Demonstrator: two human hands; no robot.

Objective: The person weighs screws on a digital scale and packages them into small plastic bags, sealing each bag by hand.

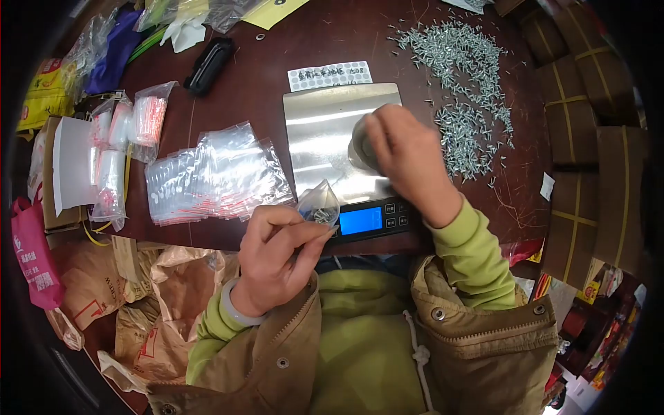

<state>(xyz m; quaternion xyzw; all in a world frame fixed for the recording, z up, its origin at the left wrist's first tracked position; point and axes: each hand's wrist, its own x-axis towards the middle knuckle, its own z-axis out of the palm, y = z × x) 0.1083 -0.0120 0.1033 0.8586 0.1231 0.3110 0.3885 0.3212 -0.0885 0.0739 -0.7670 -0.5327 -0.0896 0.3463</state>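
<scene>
My left hand (280,256) pinches a small clear plastic bag (319,200) with a few metal screws inside, just left of the scale's blue display (361,220). Over the right part of the scale's steel plate (318,131), my right hand (411,155) is closed on the rim of a small round metal cup (361,146). The cup's inside is mostly hidden by my fingers. A large spread of loose screws (474,131) lies on the table to the right of the scale. Flat clear bags with red edges (221,176) are piled to the left of the scale.
A sheet of round stickers with handwriting (330,75) lies behind the scale. At the upper left is a black object (209,66). Packed bundles of bags (150,117) and a white box (73,164) stand left; taped cardboard boxes (573,131) line the right.
</scene>
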